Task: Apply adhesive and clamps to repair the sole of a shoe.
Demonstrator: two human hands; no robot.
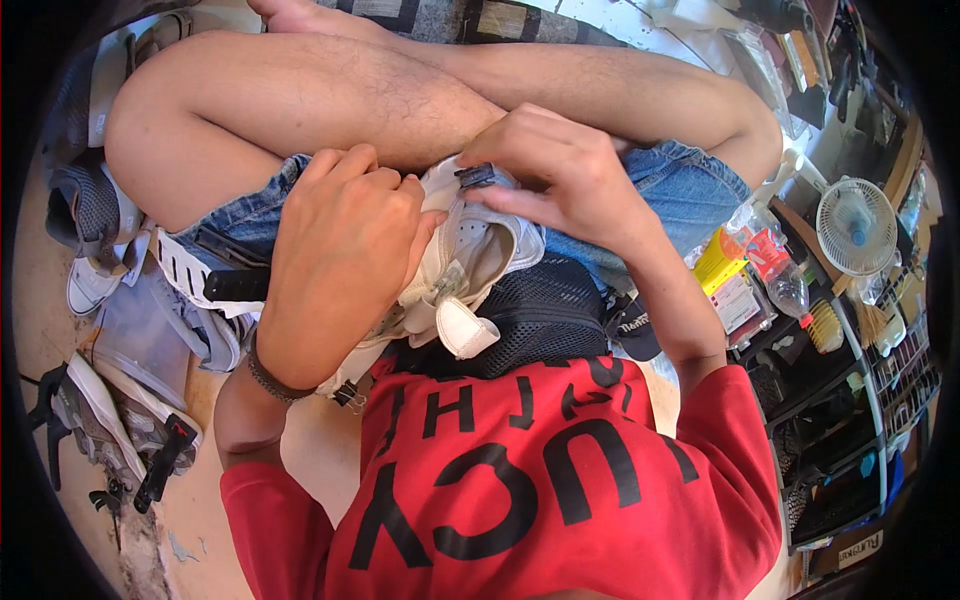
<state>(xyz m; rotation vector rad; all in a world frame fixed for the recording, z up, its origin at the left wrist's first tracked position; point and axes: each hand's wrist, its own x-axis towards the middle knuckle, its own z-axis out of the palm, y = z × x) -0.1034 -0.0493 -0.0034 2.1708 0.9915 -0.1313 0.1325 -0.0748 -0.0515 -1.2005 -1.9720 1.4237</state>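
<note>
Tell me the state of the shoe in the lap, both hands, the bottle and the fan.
White shoe: in the lap, opening exposed
Left hand: curled on the shoe
Right hand: pinching a small dark piece
Bottle: capped, slanted
Fan: upright; spinning unclear

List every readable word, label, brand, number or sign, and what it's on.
Red shirt: large black letters, upside down in this view; legible, wording not copied here.
Black item just above the shirt: white lettering, not copied.
Pale tag at lower right: dark lettering, not copied.
Yellow package, clear bottle with a red label: any print too small to read.
</note>
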